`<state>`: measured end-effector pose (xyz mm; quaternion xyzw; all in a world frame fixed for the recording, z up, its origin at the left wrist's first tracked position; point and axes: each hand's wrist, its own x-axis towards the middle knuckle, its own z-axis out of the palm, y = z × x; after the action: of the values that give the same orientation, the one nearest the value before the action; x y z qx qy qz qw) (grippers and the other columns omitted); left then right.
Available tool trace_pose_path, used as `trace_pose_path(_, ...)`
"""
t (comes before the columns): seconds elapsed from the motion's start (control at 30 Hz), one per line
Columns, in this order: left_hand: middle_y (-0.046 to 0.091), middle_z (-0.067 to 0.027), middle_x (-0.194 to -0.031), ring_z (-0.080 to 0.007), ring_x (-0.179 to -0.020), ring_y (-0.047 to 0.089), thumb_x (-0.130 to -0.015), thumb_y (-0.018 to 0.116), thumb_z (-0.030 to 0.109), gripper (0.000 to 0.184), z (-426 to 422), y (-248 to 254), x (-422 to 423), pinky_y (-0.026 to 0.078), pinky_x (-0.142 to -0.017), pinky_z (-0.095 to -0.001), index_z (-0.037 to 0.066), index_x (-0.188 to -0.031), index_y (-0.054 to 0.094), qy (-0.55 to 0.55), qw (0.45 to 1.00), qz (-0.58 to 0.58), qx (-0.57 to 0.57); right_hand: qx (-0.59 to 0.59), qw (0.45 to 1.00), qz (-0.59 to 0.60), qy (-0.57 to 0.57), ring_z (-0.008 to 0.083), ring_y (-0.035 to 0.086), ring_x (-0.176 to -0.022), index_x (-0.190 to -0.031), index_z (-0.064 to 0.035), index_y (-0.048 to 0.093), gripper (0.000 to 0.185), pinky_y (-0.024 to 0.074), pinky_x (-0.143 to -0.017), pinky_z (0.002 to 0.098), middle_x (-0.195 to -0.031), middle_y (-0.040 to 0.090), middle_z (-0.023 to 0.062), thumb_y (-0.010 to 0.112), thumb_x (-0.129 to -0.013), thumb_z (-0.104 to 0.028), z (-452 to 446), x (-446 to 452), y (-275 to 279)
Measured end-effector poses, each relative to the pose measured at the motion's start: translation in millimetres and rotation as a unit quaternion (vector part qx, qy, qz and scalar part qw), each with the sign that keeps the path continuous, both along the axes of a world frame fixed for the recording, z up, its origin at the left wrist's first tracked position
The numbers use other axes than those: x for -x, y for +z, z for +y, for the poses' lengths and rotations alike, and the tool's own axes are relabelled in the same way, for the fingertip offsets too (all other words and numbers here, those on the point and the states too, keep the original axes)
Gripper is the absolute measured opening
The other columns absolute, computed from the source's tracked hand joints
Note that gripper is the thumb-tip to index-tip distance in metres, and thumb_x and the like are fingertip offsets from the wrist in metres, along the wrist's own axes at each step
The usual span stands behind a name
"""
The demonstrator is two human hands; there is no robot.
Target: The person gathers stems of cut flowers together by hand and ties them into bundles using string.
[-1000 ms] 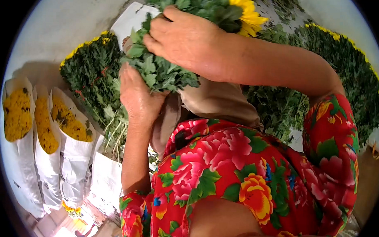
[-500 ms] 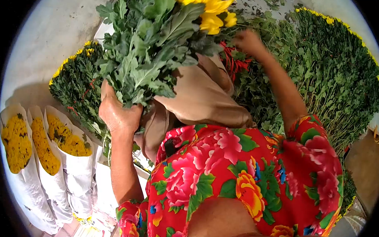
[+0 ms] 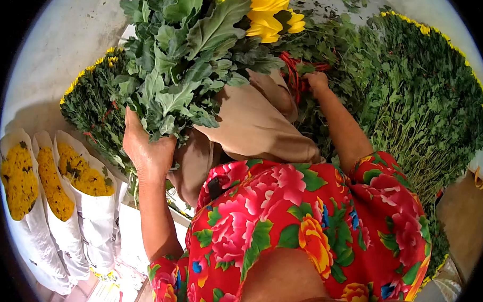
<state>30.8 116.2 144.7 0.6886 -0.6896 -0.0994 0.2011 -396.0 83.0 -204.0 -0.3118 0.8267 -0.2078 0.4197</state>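
My left hand is closed around the lower stems of a bunch of yellow chrysanthemums. Broad green leaves fill most of the bunch, and its yellow blooms reach the top edge of the view. Beside my knee, my right hand has its fingers bent in at a cluster of thin red ties. The fingertips are partly hidden among the strands. Beige trousers cover my legs, between the two hands.
A large heap of leafy chrysanthemum stems, edged with yellow blooms, lies to the right. Another stack stands at the left. Several white-wrapped bundles of yellow flowers lean at lower left. Leaf scraps litter the floor at the top.
My right hand has moved down and slightly left, from above the red ties to their right end, and the ties have shifted. My left hand and the bunch have moved slightly left.
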Motion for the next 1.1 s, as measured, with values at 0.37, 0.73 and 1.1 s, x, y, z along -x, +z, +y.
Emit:
trace_pose_path(0.37, 0.065, -0.0251, -0.107, -0.0411, -0.096, 0.065, -0.053, 0.078, 0.007, 0.083, 0, 0, 6, 0.052, -0.083, -0.0392, -0.008, -0.128, 0.045, 0.019, 0.999, -0.031, 0.008, -0.117, 0.992, -0.018, -0.041, 0.0232, 0.059, -0.066, -0.118, 0.0022, 0.061, 0.044, 0.0506, -0.063, 0.0387, -0.096, 0.068, 0.0141, 0.074, -0.085, -0.024, -14, -12, -44)
trace_pose_path(0.73, 0.064, -0.0258, -0.108, -0.0411, -0.099, 0.064, -0.052, 0.08, 0.008, 0.079, -8, -2, 5, 0.051, -0.086, -0.0398, -0.007, -0.124, 0.049, 0.003, 1.0, -0.016, -0.003, -0.105, 0.994, -0.005, 0.028, 0.0287, 0.067, -0.095, -0.117, 0.0079, 0.06, 0.058, 0.0568, -0.078, 0.041, -0.115, 0.065, 0.0218, 0.08, -0.081, -0.032, -14, -18, -32)
trace_pose_path(1.1, 0.064, -0.0245, -0.106, -0.0419, -0.096, 0.063, -0.053, 0.08, 0.008, 0.077, -11, -8, 5, 0.051, -0.083, -0.0417, -0.005, -0.122, 0.05, 0.002, 0.999, -0.037, 0.016, 0.02, 0.983, -0.163, -0.081, 0.026, 0.068, -0.084, -0.133, -0.0012, 0.055, 0.061, 0.0568, -0.068, 0.0426, -0.109, 0.068, 0.0197, 0.078, -0.083, -0.028, 28, 29, -3)
